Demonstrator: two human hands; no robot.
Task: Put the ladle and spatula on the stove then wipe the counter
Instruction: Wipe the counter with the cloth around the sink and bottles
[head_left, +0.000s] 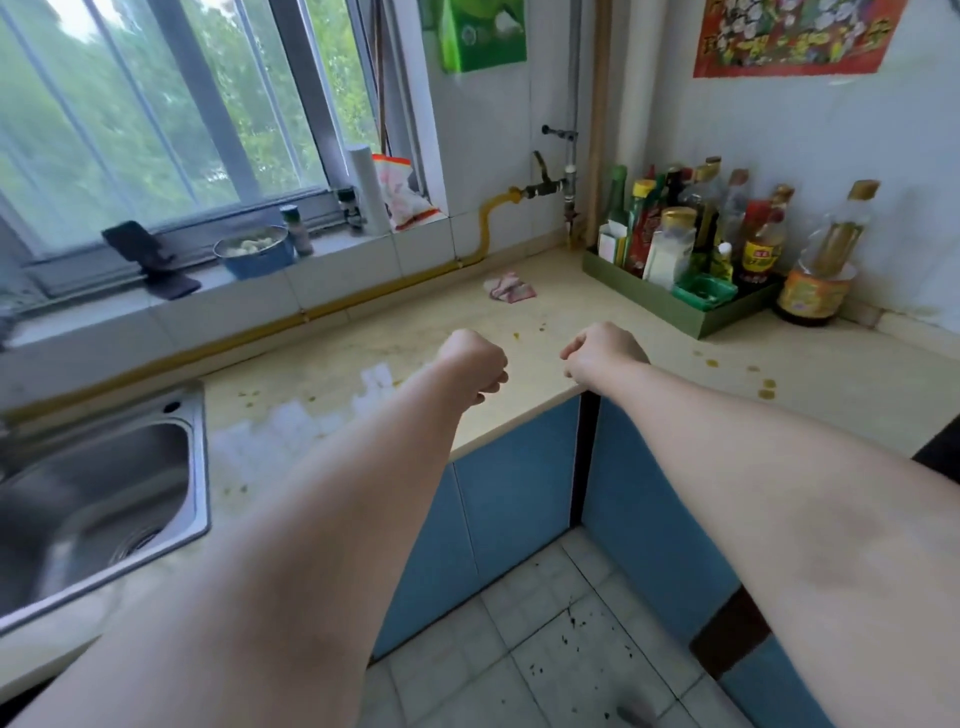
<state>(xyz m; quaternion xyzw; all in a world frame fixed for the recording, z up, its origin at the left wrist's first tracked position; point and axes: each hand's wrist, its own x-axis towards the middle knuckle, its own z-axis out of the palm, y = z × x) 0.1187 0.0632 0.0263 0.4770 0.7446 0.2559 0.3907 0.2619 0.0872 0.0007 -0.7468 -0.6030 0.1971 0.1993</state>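
Both arms reach forward over the corner of the beige counter (597, 291). The left hand (475, 364) is curled into a loose fist above the counter's front edge, and the right hand (597, 353) is curled the same way just beside it, with a small gap between the 2; neither fist holds anything that can be seen.

The ladle, the spatula and the stove are not in view. A crumpled pink and white cloth (509, 287) lies on the counter beyond the hands, near the back wall and well apart from them. Small yellowish spots (763, 387) dot the counter to the right of the right hand, and more specks sit between the hands and the cloth.

At the left a steel sink (98, 499) is set into the counter. In the back right corner a green tray (675, 306) holds a cluster of sauce bottles, and 1 tall bottle (826, 260) stands just beside it on the counter. On the window sill sit a blue bowl (254, 252) and a dark phone stand (148, 260). Blue cabinet doors (514, 488) run below the counter, above a tiled floor (561, 649) with dark specks
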